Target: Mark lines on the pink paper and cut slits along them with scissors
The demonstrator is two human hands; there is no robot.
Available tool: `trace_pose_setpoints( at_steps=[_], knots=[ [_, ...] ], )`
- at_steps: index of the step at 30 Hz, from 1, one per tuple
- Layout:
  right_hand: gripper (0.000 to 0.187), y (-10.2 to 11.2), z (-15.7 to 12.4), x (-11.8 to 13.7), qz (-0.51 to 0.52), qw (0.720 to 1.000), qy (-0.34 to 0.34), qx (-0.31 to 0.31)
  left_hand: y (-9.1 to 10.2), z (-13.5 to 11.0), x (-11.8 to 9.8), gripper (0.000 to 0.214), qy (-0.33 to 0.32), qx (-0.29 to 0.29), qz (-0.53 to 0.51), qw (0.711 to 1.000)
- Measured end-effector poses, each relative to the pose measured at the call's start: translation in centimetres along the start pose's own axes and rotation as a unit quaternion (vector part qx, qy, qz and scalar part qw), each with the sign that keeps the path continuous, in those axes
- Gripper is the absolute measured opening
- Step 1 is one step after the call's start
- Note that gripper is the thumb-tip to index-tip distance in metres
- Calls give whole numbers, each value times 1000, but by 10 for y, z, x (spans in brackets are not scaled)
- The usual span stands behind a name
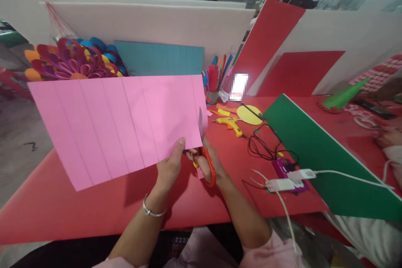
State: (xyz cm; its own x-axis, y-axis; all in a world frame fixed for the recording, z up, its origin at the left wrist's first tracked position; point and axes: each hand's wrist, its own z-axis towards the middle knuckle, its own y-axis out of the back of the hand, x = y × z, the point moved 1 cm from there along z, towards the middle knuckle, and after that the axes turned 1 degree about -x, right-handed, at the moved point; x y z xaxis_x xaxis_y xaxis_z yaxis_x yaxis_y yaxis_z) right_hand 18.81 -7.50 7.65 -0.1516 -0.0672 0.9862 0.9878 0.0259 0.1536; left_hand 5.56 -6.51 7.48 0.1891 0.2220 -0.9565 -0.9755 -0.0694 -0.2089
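A large pink sheet (116,125) with several parallel creases or lines across it is held up over the red tabletop. My left hand (170,163) grips its lower edge near the right corner, thumb on top and fingers behind. In my right hand (210,161) is a pair of scissors (210,167) with orange-red handles. One blade shows in front of the sheet, along its right edge, and a narrow pink strip stands to the right of the blade. The other blade is hidden behind the sheet.
A yellow glue gun (230,124) lies beyond my right hand, near a yellow oval piece (250,114). Cords run to a purple power strip (284,169) with white plugs. A green board (326,155) divides the table from a co-worker's hand (391,137). Paper flowers (73,59) stand behind.
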Motion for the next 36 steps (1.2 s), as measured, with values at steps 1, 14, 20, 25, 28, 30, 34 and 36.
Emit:
trace_pose_setpoints(
  at_steps=[1, 14, 20, 25, 28, 30, 34, 36],
  knots=[
    [20, 0, 0, 0, 3, 1000, 0, 3, 0, 0, 0, 33, -3, 0, 0, 1000],
    [22, 3, 0, -2, 40, 998, 29, 39, 0, 0, 2, 33, 6, -2, 8, 1000],
    [23, 1, -1, -4, 38, 999, 18, 13, 1, 1, 4, 33, -1, -6, 10, 1000],
    [22, 0, -1, -7, 45, 999, 14, 22, 2, 1, 5, 32, 5, -7, 10, 1000],
    [23, -2, 1, -12, 57, 998, 5, 14, 2, 1, 6, 32, 2, -2, 2, 1000],
    [23, -4, 1, -13, 70, 997, 7, 10, 2, 1, 6, 33, 2, -1, 5, 1000],
    [23, -3, 0, -11, 83, 995, 45, 27, 1, 2, 6, 34, -1, -2, 10, 1000],
    [23, -2, 0, -8, 76, 995, 52, 33, 1, 2, 6, 35, 3, -1, 10, 1000]
  ],
)
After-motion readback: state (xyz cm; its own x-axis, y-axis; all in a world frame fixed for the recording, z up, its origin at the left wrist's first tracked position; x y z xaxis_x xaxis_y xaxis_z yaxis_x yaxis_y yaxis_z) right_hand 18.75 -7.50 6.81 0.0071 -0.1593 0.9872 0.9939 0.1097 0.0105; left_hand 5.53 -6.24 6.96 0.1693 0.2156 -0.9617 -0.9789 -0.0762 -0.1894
